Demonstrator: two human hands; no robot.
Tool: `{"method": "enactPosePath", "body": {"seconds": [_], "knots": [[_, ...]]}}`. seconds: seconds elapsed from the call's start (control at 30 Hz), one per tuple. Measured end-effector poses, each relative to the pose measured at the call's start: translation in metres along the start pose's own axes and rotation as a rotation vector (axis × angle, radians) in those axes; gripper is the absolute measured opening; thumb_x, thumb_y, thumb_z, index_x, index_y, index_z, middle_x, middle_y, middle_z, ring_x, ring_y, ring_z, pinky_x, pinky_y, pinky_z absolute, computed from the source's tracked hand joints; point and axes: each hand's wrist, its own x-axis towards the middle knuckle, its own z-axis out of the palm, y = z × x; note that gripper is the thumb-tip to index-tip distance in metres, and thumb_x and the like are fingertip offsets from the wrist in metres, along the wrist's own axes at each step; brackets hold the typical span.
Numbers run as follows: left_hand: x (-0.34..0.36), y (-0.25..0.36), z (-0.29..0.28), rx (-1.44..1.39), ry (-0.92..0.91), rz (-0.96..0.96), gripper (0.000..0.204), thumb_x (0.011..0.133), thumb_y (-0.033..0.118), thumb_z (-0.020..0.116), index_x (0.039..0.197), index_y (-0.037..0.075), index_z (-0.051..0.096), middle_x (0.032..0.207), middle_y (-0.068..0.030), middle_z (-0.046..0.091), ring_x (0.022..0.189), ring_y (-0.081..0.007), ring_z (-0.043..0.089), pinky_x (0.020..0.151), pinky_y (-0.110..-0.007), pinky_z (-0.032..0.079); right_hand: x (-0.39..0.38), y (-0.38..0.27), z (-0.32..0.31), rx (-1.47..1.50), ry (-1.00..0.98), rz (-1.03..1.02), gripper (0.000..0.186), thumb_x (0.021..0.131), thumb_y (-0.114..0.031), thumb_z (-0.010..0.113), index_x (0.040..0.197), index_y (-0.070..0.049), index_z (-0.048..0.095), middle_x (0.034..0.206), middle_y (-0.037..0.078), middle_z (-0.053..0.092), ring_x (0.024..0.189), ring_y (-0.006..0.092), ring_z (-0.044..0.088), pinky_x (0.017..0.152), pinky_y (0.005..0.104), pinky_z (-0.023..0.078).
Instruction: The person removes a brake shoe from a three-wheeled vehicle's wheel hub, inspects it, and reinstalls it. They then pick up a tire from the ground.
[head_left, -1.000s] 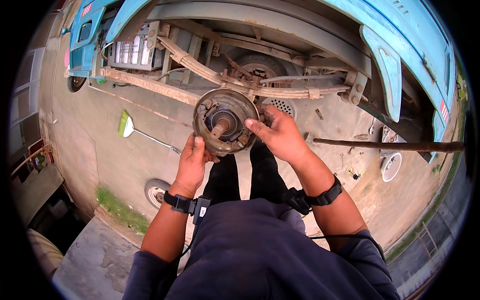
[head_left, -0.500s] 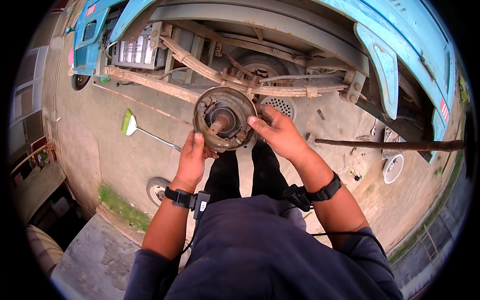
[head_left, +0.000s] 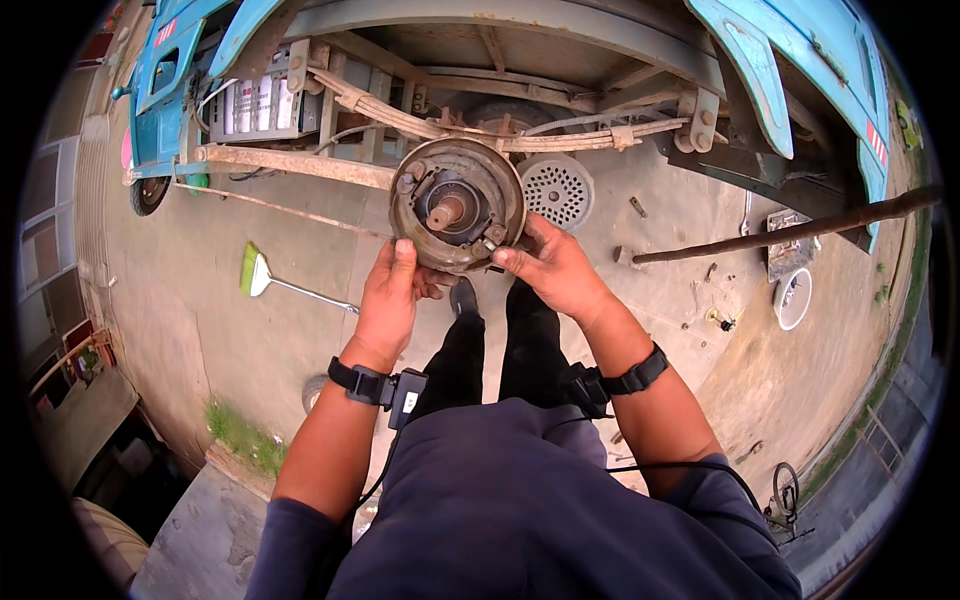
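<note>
A round, rusty drum brake assembly (head_left: 418,222) faces me at the end of the axle, under the blue truck's side. From its middle sticks out a worn, splined shaft end (head_left: 445,212), with curved brake shoes around it. My left hand (head_left: 390,300) holds the lower left rim, thumb on the front and fingers curled beneath. At the lower right rim, my right hand (head_left: 562,275) grips with its thumb on the front near a small bolt fitting (head_left: 495,234); its other fingers are partly hidden behind the plate.
Above runs a leaf spring (head_left: 385,120) under the truck bed (head_left: 770,70). A perforated round disc (head_left: 558,190) lies behind the brake. To the right are a long bar (head_left: 780,235), a metal tray (head_left: 788,250) and a white bucket (head_left: 792,300). A broom (head_left: 256,272) lies left.
My view has shifted, so the brake sits higher in the picture. My right hand has slid down the rim to its lower right; the left hand still holds the lower left.
</note>
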Motion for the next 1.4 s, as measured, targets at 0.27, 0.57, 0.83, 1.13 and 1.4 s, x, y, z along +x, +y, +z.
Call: {"method": "enactPosePath", "body": {"seconds": [0.27,0.57,0.83,1.13,1.4], "knots": [[0.004,0.0,-0.004,0.057,-0.039,0.03,0.058,0.105,0.057,0.043,0.13,0.006,0.049,0.112,-0.0108,0.069,0.089,-0.0191,0.068,0.074,-0.03,0.051,-0.003,0.02,0.014,0.025,0.129,-0.127,0.039,0.094,-0.021,0.074,0.123,0.002,0.06,0.113,0.005,0.066,0.104,0.0123,0.058,0.093,0.031,0.049],[0.006,-0.003,-0.004,0.013,-0.028,0.026,0.056,0.104,0.057,0.044,0.125,0.006,0.05,0.11,-0.011,0.07,0.088,-0.0197,0.068,0.073,-0.031,0.052,0.0,0.018,0.013,0.139,0.08,-0.084,0.044,0.094,-0.026,0.075,0.126,0.0,0.06,0.118,0.003,0.066,0.108,0.0118,0.057,0.096,0.0309,0.048],[0.004,0.0,-0.001,0.007,-0.035,0.043,0.055,0.105,0.056,0.043,0.127,0.006,0.049,0.111,-0.0113,0.07,0.089,-0.0203,0.069,0.072,-0.032,0.051,0.0,0.027,0.016,0.093,0.144,-0.149,0.056,0.092,-0.037,0.077,0.129,0.001,0.06,0.122,0.005,0.065,0.113,0.0145,0.057,0.102,0.0325,0.045],[0.003,-0.005,-0.001,-0.051,-0.043,0.017,0.055,0.104,0.056,0.044,0.13,0.007,0.047,0.114,-0.0122,0.069,0.09,-0.021,0.069,0.072,-0.031,0.051,-0.003,0.032,0.034,0.221,0.272,-0.144,0.05,0.093,-0.027,0.077,0.129,0.001,0.058,0.12,0.006,0.066,0.11,0.0131,0.057,0.098,0.0313,0.047],[0.004,0.007,-0.009,0.097,-0.056,0.005,0.059,0.103,0.057,0.045,0.13,0.005,0.047,0.113,-0.0121,0.07,0.089,-0.0209,0.07,0.072,-0.03,0.051,-0.005,0.017,0.015,0.089,0.113,-0.052,0.053,0.096,-0.035,0.071,0.133,-0.001,0.057,0.124,0.007,0.064,0.112,0.0178,0.058,0.095,0.0352,0.05]]}}
